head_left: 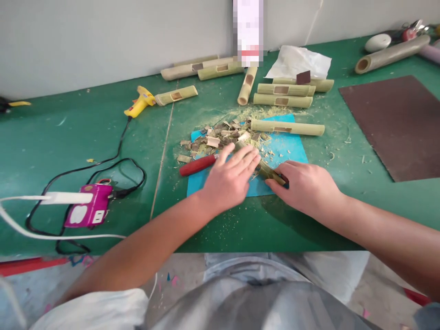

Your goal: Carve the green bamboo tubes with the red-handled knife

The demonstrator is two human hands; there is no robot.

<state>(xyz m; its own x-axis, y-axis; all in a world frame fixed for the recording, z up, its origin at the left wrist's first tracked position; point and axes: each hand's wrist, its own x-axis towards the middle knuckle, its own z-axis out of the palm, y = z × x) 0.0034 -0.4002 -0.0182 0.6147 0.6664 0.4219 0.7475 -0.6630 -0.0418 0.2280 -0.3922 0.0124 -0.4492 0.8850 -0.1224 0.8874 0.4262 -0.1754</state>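
Note:
My left hand (229, 178) lies over a short green bamboo piece (264, 167) on a blue cutting mat (282, 146), fingers pressed down along it. My right hand (304, 185) is closed around the near end of the same bamboo piece, and a small dark tool tip shows at its fingertips. A red-handled tool (198, 165) lies on the mat just left of my left hand. A heap of bamboo chips (220, 137) sits on the far part of the mat.
Several cut bamboo tubes (287, 127) lie behind the mat on the green table (68, 137). A yellow glue gun (139, 101) and a magenta power strip (88, 211) with cables are at the left. A brown sheet (398, 123) lies at the right.

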